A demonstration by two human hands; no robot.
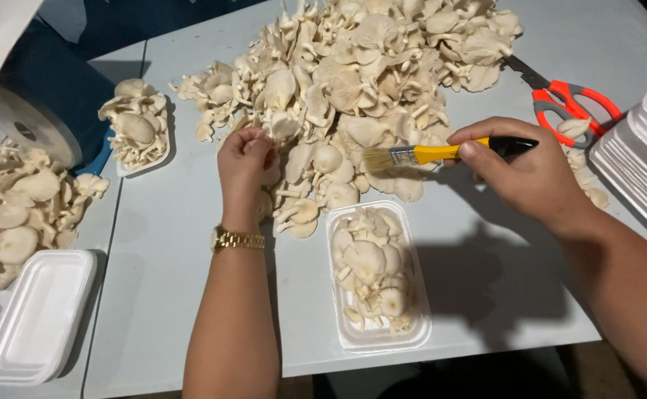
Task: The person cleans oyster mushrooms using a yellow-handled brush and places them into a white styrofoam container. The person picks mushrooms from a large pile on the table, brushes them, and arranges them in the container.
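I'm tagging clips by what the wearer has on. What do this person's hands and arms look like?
Both forearms are bare, no sleeves in view, no gloves. The left hand has a gold link-band watch at the wrist. The right hand shows no ring or band.

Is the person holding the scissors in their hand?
No, the right hand holds a yellow-handled brush, while the orange scissors lie untouched on the table beside the mushroom pile.

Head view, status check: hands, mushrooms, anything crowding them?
Left hand gripping a mushroom at the pile's edge. Right hand holding paintbrush. Part-filled foam tray below. Scissors lie clear, right.
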